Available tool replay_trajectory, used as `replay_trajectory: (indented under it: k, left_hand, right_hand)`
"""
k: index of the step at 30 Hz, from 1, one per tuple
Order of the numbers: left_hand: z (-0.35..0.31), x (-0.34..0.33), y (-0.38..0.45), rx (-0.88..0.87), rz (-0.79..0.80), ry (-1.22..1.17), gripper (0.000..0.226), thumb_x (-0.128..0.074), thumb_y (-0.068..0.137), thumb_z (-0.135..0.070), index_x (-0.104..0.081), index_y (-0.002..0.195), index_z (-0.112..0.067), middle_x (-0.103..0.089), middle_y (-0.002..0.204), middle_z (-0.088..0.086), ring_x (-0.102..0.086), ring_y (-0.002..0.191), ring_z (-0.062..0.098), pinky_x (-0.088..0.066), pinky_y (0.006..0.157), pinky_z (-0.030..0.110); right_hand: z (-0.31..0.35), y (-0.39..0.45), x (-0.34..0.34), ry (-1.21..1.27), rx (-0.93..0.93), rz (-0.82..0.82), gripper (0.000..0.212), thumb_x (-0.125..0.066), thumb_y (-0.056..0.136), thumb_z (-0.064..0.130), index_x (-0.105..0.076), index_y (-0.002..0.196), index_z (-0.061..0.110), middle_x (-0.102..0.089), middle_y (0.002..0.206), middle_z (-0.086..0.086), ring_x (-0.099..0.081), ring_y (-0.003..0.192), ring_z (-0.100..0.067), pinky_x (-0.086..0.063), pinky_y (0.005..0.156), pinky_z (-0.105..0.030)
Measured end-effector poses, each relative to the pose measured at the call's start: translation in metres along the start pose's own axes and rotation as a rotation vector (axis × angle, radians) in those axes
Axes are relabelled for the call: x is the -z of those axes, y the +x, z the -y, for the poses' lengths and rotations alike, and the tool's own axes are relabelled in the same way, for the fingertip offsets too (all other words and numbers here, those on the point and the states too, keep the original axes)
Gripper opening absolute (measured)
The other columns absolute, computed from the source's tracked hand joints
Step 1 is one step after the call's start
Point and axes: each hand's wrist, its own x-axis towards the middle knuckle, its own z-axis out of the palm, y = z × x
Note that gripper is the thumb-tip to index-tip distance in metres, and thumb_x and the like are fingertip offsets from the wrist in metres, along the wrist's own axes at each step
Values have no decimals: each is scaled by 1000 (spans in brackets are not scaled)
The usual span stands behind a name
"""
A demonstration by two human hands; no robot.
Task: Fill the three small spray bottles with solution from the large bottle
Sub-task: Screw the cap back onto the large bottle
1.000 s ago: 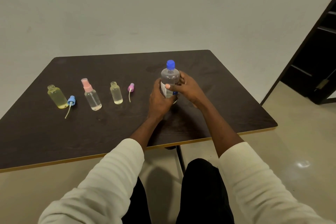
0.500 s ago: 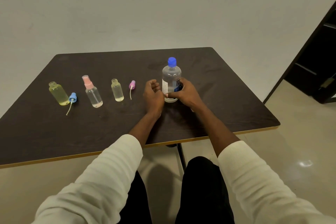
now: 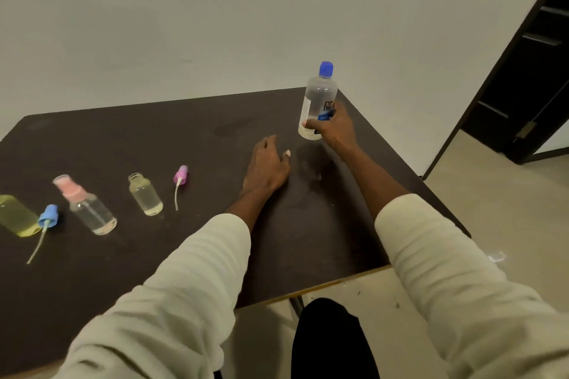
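Note:
My right hand grips the lower part of the large clear bottle, which has a blue cap and stands upright near the table's far right corner. My left hand hovers or rests low over the table, fingers loosely curled, holding nothing. Three small bottles stand at the left: a yellow-tinted uncapped one at the frame edge, a clear one with a pink spray cap, and a small uncapped one. A blue spray cap and a purple spray cap lie loose beside them.
The dark brown table stands against a pale wall. A dark doorway opens at the right. Pale floor shows beyond the table's right edge and under it, by my dark trousers.
My left hand let go of the large bottle and drew away to the left. My right hand carried the bottle toward the far right corner. The camera view shifted closer and rightward.

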Motion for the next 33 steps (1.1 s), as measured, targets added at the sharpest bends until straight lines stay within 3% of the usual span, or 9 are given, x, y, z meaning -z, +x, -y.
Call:
replay_trajectory:
  k: [5, 11, 16, 22, 29, 33]
  left_hand:
    - [-8, -12, 48, -36, 20, 51, 62, -50, 104, -36, -29, 156, -9, -30, 162, 13, -26, 151, 28, -25, 121, 40]
    - [-9, -27, 97, -48, 29, 87, 66, -52, 102, -41, -28, 156, -11, -31, 162, 12, -28, 150, 27, -27, 120, 41]
    - [-2, -36, 125, -60, 23, 117, 67, -55, 100, -42, -31, 154, -10, -33, 161, 12, -29, 150, 26, -28, 120, 40]
    - [1, -40, 135, -73, 3, 109, 65, -56, 100, -40, -35, 152, -8, -37, 158, 13, -34, 147, 27, -31, 119, 41]
    - [0, -37, 133, -93, -12, 96, 53, -52, 103, -29, -39, 149, -5, -44, 152, 14, -40, 142, 27, -34, 116, 38]
    - [-8, -33, 129, -111, -69, 98, 39, -49, 103, -22, -50, 137, -4, -53, 139, 14, -48, 130, 26, -40, 109, 37]
  right_hand:
    - [-29, 68, 3, -6, -28, -67, 60, -78, 79, 20, -49, 131, 14, -59, 127, -3, -57, 109, -16, -44, 90, -23]
    - [-54, 149, -16, -10, -59, -95, 63, -76, 82, 20, -42, 134, 12, -54, 135, -5, -55, 121, -22, -46, 102, -33]
    - [-66, 195, -29, -25, -37, -101, 63, -73, 85, 23, -40, 138, 14, -52, 140, -4, -52, 127, -23, -43, 102, -33]
    - [-70, 212, -35, -21, -56, -104, 61, -74, 84, 27, -44, 136, 15, -56, 135, -3, -56, 122, -22, -44, 97, -30]
    - [-63, 186, -35, 30, -130, -155, 72, -86, 69, 29, -45, 126, 11, -59, 126, -7, -61, 113, -22, -49, 84, -23]
    - [-61, 146, -41, -25, -152, -140, 82, -82, 74, 30, -38, 140, 8, -48, 142, -8, -49, 129, -23, -45, 104, -34]
